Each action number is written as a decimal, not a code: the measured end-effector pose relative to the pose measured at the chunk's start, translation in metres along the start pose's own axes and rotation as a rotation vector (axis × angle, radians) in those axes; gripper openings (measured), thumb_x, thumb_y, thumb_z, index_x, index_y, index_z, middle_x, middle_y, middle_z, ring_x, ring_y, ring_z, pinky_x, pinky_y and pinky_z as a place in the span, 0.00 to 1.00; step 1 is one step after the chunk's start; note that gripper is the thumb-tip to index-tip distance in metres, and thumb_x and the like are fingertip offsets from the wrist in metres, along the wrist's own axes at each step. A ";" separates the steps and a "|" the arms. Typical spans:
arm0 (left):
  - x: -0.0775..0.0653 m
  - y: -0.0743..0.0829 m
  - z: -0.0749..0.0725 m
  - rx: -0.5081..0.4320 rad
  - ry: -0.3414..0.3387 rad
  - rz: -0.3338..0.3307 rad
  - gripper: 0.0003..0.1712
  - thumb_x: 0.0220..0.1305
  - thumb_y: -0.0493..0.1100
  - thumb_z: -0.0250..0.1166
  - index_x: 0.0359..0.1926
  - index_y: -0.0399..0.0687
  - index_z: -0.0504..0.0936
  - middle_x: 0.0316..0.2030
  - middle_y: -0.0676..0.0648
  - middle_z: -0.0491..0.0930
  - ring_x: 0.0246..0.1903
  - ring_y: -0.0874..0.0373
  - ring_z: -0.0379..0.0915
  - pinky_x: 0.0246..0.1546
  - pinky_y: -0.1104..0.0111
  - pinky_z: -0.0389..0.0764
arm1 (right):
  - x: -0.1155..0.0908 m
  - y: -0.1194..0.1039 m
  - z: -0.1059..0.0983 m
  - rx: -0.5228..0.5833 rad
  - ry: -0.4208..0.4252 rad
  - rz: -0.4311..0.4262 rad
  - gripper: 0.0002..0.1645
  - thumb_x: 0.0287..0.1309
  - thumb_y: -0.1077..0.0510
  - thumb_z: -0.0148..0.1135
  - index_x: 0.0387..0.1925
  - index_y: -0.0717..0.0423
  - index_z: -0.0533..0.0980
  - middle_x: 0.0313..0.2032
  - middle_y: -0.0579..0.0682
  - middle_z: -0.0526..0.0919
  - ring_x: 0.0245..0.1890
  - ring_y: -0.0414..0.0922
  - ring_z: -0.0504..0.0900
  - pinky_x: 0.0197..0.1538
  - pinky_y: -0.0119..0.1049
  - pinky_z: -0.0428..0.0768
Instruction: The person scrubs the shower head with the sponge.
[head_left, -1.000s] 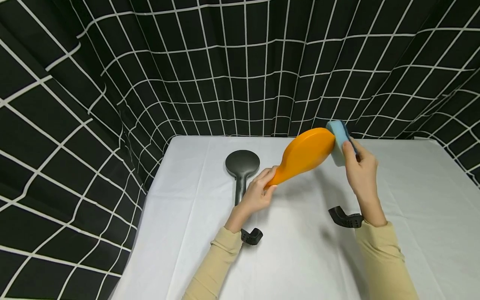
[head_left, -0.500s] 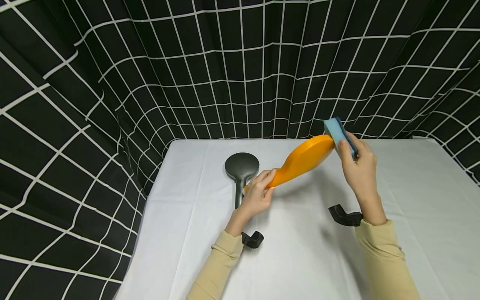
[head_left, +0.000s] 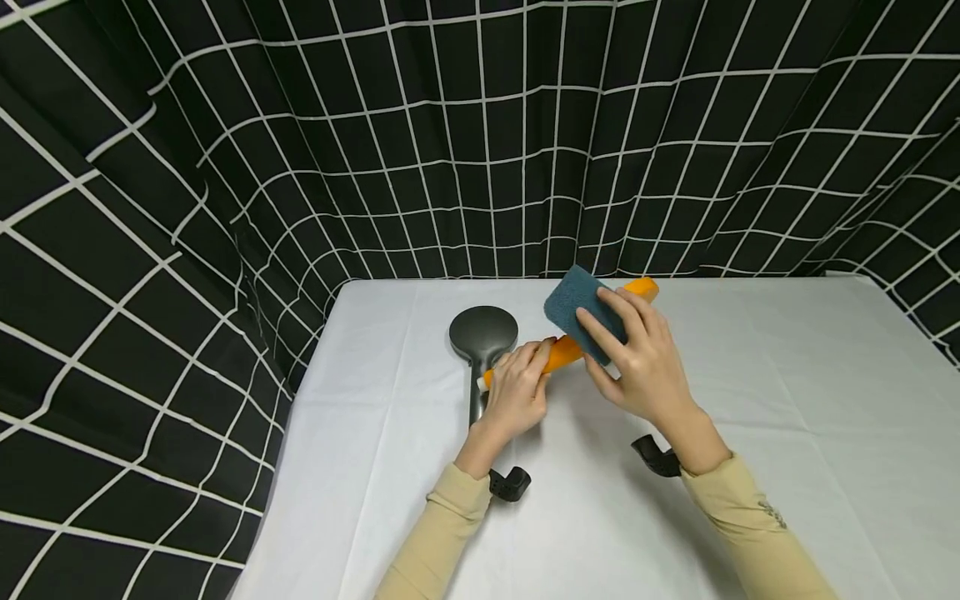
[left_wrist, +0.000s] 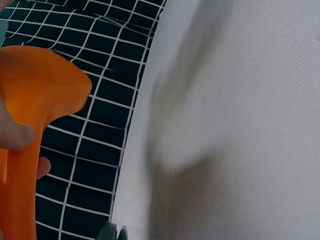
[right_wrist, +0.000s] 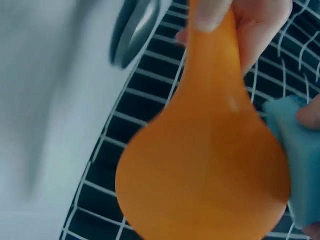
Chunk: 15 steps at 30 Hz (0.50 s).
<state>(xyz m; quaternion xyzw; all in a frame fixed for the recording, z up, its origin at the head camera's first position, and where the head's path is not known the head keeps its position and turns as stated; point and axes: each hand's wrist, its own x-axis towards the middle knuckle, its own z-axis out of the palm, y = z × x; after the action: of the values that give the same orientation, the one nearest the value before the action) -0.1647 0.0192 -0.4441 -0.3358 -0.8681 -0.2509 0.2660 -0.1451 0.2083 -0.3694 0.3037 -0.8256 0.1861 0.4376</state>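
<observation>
Above the table my left hand [head_left: 516,387] grips the handle of an orange hand shower [head_left: 562,354], whose white end pokes out past the hand. My right hand [head_left: 641,358] holds a blue sponge [head_left: 573,304] with a dark scouring face, its fingers lying over that face and its thumb at the lower edge. The sponge hides much of the orange head in the head view. In the right wrist view, the light blue side of the sponge [right_wrist: 300,165] touches the edge of the rounded orange head [right_wrist: 205,170].
A dark grey hand shower [head_left: 483,333] lies on the white-covered table [head_left: 360,467], left of the orange one, its handle partly behind my left hand. Black curtains [head_left: 517,150] with white grid lines stand behind the table and at its sides.
My right hand has carried the sponge leftward from the far tip of the orange head toward its neck, turning the dark face up. The orange shower has rolled edge-on; my left hand barely shifts.
</observation>
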 end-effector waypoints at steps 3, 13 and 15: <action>0.000 0.001 0.000 0.000 0.011 -0.010 0.27 0.52 0.33 0.63 0.57 0.41 0.74 0.45 0.46 0.77 0.44 0.55 0.75 0.38 0.67 0.74 | 0.002 0.008 -0.003 0.013 0.033 0.122 0.25 0.53 0.53 0.56 0.51 0.62 0.77 0.57 0.67 0.67 0.54 0.64 0.65 0.53 0.56 0.65; 0.000 0.002 -0.001 0.040 0.021 -0.009 0.27 0.51 0.33 0.63 0.56 0.39 0.74 0.45 0.45 0.77 0.43 0.54 0.75 0.39 0.67 0.74 | -0.002 0.000 0.007 -0.035 0.090 0.165 0.26 0.52 0.55 0.55 0.52 0.62 0.76 0.57 0.67 0.67 0.53 0.67 0.63 0.53 0.59 0.62; -0.001 0.001 -0.001 0.065 0.024 -0.004 0.24 0.52 0.33 0.64 0.53 0.38 0.76 0.44 0.45 0.77 0.42 0.54 0.75 0.39 0.67 0.74 | -0.009 -0.007 0.014 -0.043 0.018 0.045 0.25 0.53 0.54 0.52 0.51 0.62 0.76 0.57 0.67 0.68 0.53 0.67 0.64 0.51 0.59 0.64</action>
<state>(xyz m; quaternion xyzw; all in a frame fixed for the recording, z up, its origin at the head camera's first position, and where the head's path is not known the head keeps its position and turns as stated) -0.1631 0.0189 -0.4440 -0.3224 -0.8731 -0.2272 0.2867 -0.1452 0.1975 -0.3841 0.2738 -0.8320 0.1811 0.4472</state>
